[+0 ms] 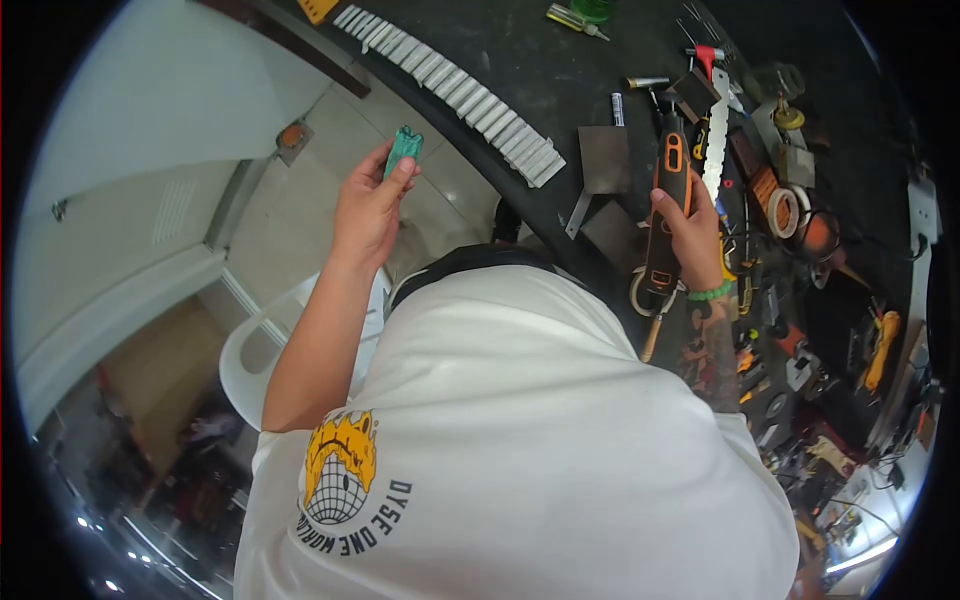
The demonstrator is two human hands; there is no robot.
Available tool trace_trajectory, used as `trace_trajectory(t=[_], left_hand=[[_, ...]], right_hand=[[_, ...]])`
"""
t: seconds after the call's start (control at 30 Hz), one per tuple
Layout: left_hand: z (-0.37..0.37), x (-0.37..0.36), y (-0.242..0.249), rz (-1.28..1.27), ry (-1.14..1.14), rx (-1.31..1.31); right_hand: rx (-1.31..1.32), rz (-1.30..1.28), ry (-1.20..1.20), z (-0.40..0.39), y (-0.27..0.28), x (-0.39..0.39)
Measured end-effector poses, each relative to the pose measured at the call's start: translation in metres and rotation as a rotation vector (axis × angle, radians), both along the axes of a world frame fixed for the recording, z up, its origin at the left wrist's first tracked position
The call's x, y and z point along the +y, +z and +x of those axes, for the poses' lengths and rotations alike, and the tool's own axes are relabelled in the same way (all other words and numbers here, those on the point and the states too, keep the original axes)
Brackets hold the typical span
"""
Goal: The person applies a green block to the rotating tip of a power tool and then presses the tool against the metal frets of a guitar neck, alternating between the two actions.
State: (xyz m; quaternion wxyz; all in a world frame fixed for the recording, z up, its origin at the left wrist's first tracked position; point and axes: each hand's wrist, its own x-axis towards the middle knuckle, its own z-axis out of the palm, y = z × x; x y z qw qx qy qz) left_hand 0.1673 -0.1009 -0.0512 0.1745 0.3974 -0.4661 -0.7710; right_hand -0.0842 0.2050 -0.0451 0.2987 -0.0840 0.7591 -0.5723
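Raised over the floor, left of the bench edge, my left hand (372, 205) pinches a small, lumpy, glossy green piece (404, 150) between thumb and fingers. The green piece points upward, its lower end hidden by my thumb. My right hand (692, 235), with a green bead bracelet at the wrist, is wrapped around a long black-and-orange power tool (672, 175). That tool lies lengthwise over the bench's near side, beside a dark flat plate (604, 160) and a saw-toothed metal strip (716, 140).
A curved row of small grey-white blocks (460, 92) lines the dark bench's (500, 45) edge. To the right crowd tape rolls (783, 212), a red-headed hammer (706, 58), cables and hand tools. A white chair (240, 370) stands at my left.
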Motion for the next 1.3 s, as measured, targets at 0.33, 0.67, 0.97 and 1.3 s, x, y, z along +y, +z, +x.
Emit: trace_trajectory(t=[0.33, 0.67, 0.97, 1.3], left_hand=[[-0.095, -0.059, 0.006, -0.223, -0.358, -0.006], [-0.227, -0.138, -0.043, -1.218, -1.069, -0.084], [-0.251, -0.14, -0.063, -1.302, -1.202, 0.031], [-0.124, -0.144, -0.036, -0.728, -0.824, 0.064]], right_hand=[[0.024, 0.112, -0.192, 0.029, 0.022, 0.026], [0.308, 0.388, -0.523, 0.123, 0.053, -0.01], [0.287, 0.442, -0.609, 0.172, 0.069, -0.055], [0.386, 0.675, 0.084, 0.146, 0.041, -0.081]])
